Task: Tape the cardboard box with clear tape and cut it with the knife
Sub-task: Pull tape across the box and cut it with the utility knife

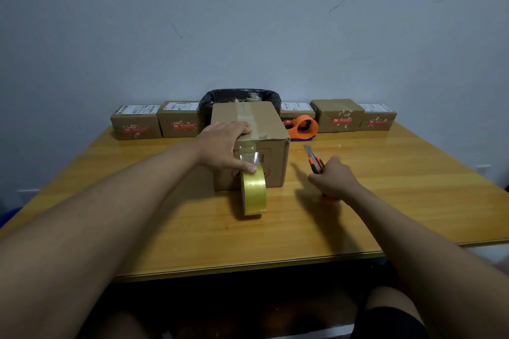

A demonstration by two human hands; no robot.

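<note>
Tape roll (254, 192) before box (271, 129); dispenser (304, 127), bin (239, 96) behind.

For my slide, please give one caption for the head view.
Left hand steadies box, tape roll hanging; right hand holds knife.
</note>
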